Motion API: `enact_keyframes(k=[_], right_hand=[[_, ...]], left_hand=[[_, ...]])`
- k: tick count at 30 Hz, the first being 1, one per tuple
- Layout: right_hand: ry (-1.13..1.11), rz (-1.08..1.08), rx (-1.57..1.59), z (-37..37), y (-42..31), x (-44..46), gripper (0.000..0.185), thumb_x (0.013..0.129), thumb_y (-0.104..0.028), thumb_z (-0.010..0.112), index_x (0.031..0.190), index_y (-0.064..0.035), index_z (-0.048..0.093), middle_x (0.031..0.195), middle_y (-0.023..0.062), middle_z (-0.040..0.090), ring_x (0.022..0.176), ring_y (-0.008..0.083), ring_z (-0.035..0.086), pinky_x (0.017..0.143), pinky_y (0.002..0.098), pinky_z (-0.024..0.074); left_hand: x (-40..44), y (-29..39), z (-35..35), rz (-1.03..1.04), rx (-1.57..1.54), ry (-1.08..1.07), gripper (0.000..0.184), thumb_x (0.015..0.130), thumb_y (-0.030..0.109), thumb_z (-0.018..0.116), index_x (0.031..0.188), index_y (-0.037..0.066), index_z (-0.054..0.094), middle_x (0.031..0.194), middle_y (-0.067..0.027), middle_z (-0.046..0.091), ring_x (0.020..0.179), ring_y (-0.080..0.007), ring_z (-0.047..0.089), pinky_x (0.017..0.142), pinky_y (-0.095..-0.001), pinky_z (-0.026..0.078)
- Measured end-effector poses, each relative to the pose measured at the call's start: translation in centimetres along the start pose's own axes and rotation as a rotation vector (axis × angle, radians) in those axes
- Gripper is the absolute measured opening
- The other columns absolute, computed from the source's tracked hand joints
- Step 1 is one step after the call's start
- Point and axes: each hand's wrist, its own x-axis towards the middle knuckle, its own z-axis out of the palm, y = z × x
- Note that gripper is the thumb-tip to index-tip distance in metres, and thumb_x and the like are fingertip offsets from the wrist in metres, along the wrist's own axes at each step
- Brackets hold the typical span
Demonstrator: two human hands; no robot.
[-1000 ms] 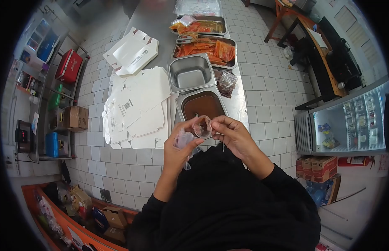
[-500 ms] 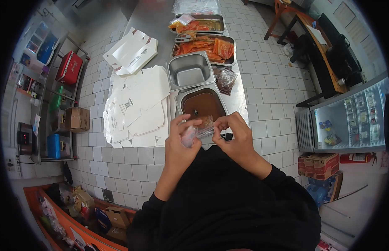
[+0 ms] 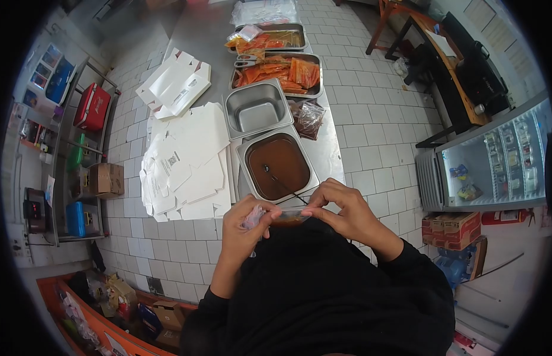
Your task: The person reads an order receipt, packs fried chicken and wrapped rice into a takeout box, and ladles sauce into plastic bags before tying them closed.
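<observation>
In front of my chest, my left hand (image 3: 243,228) and my right hand (image 3: 347,207) pinch the two top corners of a small clear plastic bag (image 3: 291,219). Something brownish shows low in the bag. My left palm also keeps a crumpled wad of clear plastic (image 3: 254,218). Just beyond my fingers stands a steel pan (image 3: 314,178) of brown sauce, and a dark thin-handled utensil (image 3: 266,168), perhaps a ladle, rests in it. An empty steel pan (image 3: 257,115) sits behind that one.
Flat white cartons (image 3: 190,148) are stacked on the left of the steel table, with a folded white box (image 3: 175,86) behind. Farther back, trays (image 3: 319,83) hold orange-filled bags and scissors (image 3: 247,60). A bag of dark sauce (image 3: 308,117) lies at right.
Both hands have come down and closer to my body, and the bag is now stretched level between them. The view has shifted slightly, showing more of the sauce pan.
</observation>
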Motion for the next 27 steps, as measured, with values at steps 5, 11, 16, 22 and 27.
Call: enact_keyframes(k=[5, 11, 16, 22, 27], right_hand=[[0.033, -0.085, -0.01, -0.5, -0.8, 0.5, 0.012, 0.085, -0.012, 0.07, 0.085, -0.0025, 0.064, 0.081, 0.0062, 0.062, 0.081, 0.0202, 0.057, 0.069, 0.0326, 0.0465], [-0.022, -0.171, -0.059, -1.5, -0.5, 1.3, 0.011, 0.082, -0.004, 0.068, 0.091, -0.0024, 0.062, 0.085, 0.0081, 0.061, 0.08, 0.0216, 0.058, 0.07, 0.0324, 0.0476], [0.036, -0.164, -0.001, -2.2, 1.8, 3.2, 0.01, 0.084, -0.006, 0.064, 0.092, -0.0027, 0.059, 0.081, 0.0085, 0.064, 0.071, 0.0206, 0.062, 0.063, 0.0307, 0.0487], [0.246, 0.132, 0.011, -7.4, 9.8, 9.9, 0.02, 0.089, -0.018, 0.062, 0.104, -0.0063, 0.057, 0.073, 0.006, 0.067, 0.063, 0.0232, 0.065, 0.067, 0.0283, 0.0506], [0.466, -0.167, -0.438, -4.6, 11.3, 11.0, 0.029, 0.087, -0.017, 0.067, 0.111, -0.0036, 0.058, 0.101, 0.0033, 0.064, 0.094, 0.0125, 0.06, 0.084, 0.031, 0.0454]], left_hand=[[1.1, 0.5, 1.2, 0.25, 0.214, 0.006, 0.008, 0.08, 0.0, 0.068, 0.089, 0.001, 0.066, 0.083, -0.0068, 0.06, 0.062, -0.0124, 0.057, 0.054, -0.0249, 0.045], [2.5, 1.6, 2.9, 0.432, 0.43, -0.074, 0.015, 0.075, 0.0, 0.071, 0.088, 0.001, 0.064, 0.081, -0.0078, 0.059, 0.069, -0.018, 0.059, 0.061, -0.0301, 0.047], [4.1, -1.3, 2.9, 0.292, 0.324, -0.038, 0.024, 0.079, 0.007, 0.073, 0.099, 0.003, 0.061, 0.09, -0.0078, 0.059, 0.07, -0.0166, 0.061, 0.058, -0.0293, 0.049], [5.1, -2.5, 3.0, -0.239, -0.736, 0.039, 0.035, 0.094, 0.015, 0.057, 0.123, 0.0, 0.043, 0.122, -0.013, 0.053, 0.092, -0.0224, 0.064, 0.057, -0.0348, 0.058], [5.6, -1.4, 4.5, -0.228, -0.84, 0.116, 0.033, 0.095, 0.015, 0.056, 0.121, 0.0, 0.043, 0.127, -0.0161, 0.053, 0.103, -0.0263, 0.062, 0.069, -0.0387, 0.059]])
